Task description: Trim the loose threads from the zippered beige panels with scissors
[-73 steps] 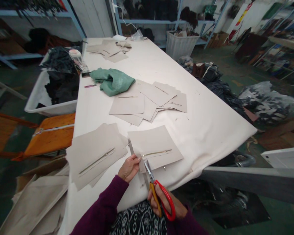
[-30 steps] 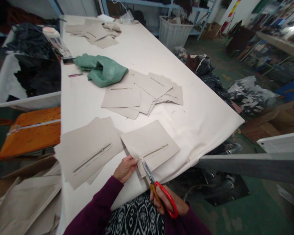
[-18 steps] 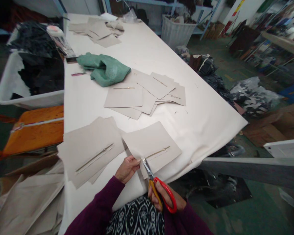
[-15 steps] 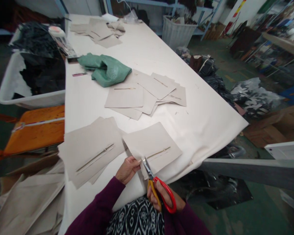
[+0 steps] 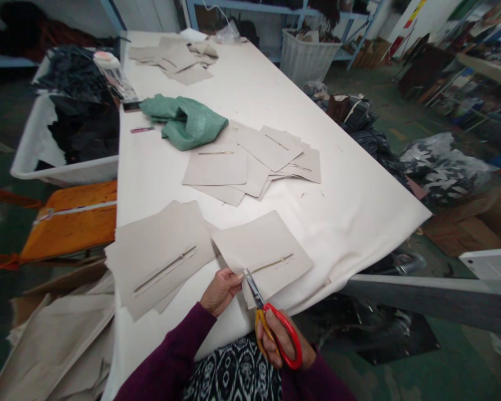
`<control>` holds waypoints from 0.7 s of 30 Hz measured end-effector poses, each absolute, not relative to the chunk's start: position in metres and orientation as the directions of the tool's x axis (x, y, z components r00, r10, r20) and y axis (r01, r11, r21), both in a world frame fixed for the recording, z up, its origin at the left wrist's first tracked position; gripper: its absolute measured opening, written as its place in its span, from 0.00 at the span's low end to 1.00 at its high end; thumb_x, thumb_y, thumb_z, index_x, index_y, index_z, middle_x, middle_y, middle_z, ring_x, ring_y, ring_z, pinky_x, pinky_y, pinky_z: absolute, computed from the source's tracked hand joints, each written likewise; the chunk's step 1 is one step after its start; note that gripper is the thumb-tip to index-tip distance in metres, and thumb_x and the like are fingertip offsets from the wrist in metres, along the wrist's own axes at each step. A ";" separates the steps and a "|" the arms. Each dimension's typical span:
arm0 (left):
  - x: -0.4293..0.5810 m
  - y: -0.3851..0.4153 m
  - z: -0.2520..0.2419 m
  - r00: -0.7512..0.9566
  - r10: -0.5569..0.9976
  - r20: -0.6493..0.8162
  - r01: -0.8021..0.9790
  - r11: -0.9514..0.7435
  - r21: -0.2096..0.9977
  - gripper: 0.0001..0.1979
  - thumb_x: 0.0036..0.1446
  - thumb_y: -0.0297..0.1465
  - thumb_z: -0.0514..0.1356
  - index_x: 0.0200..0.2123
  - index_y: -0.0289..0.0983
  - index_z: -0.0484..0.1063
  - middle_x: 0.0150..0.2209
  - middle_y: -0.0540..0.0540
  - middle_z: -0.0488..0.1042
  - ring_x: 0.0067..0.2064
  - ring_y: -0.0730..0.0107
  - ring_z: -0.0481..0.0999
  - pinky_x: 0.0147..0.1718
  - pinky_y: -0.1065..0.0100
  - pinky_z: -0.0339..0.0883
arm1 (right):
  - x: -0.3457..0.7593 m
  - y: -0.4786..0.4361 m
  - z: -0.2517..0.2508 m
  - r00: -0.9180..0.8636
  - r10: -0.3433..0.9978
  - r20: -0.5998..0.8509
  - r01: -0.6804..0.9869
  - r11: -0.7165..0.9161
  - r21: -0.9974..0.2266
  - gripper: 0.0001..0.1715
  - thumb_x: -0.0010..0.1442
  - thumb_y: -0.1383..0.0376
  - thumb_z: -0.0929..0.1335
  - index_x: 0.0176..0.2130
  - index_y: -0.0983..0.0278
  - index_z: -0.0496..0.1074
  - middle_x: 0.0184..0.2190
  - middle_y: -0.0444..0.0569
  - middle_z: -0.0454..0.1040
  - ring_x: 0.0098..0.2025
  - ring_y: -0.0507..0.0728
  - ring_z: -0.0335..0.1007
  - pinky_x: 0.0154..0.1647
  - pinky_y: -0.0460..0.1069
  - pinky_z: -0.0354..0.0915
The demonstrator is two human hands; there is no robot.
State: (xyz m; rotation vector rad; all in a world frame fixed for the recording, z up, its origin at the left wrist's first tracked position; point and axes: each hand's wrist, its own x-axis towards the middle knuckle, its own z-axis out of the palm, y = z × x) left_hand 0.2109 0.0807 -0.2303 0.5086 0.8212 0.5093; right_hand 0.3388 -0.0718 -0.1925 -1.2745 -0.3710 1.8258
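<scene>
A beige fabric panel (image 5: pixel 264 245) with a zipper sewn across it lies at the near edge of the white table (image 5: pixel 250 100). My left hand (image 5: pixel 222 291) pinches its near left corner. My right hand (image 5: pixel 281 346) grips red-handled scissors (image 5: pixel 271 323), fingers through the loops. The blades point up at the panel's edge, right beside my left fingertips. A stack of similar zippered panels (image 5: pixel 161 259) rests just left of it.
Further back lie a spread of more beige panels (image 5: pixel 254 164), a green cloth (image 5: pixel 186 122) and another beige pile (image 5: pixel 175 55). A white bin of dark scraps (image 5: pixel 73 133) and an orange piece (image 5: pixel 73 225) sit left. A white basket (image 5: pixel 307 55) and bags stand right.
The hands stay at the panel's near corner; the scissor blades have worked slightly at its edge. The view has shifted a little as my head moved.
</scene>
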 end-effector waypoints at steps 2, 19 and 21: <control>0.211 0.080 -0.230 0.576 0.605 -0.549 -0.223 0.763 0.607 0.14 0.42 0.29 0.70 0.35 0.32 0.77 0.32 0.43 0.79 0.34 0.68 0.76 0.36 0.68 0.70 | 0.340 -0.071 -0.190 -0.108 0.778 -0.619 -0.451 -0.593 -0.667 0.29 0.60 0.44 0.59 0.33 0.68 0.66 0.16 0.38 0.60 0.12 0.45 0.55 0.11 0.40 0.53; 0.213 0.071 -0.215 0.613 0.604 -0.509 -0.165 0.728 0.665 0.10 0.43 0.31 0.69 0.31 0.33 0.78 0.29 0.44 0.78 0.31 0.71 0.73 0.33 0.70 0.66 | 0.327 -0.066 -0.205 -0.275 0.804 -0.526 -0.667 -0.554 -0.498 0.38 0.55 0.36 0.58 0.31 0.69 0.69 0.16 0.38 0.57 0.15 0.45 0.52 0.16 0.42 0.51; 0.211 0.072 -0.215 0.619 0.604 -0.503 -0.163 0.725 0.669 0.09 0.43 0.30 0.69 0.30 0.33 0.78 0.27 0.46 0.77 0.29 0.73 0.72 0.32 0.72 0.66 | 0.329 -0.067 -0.200 -0.280 0.764 -0.581 -0.645 -0.598 -0.476 0.38 0.55 0.36 0.58 0.31 0.69 0.68 0.16 0.38 0.57 0.14 0.44 0.51 0.14 0.42 0.50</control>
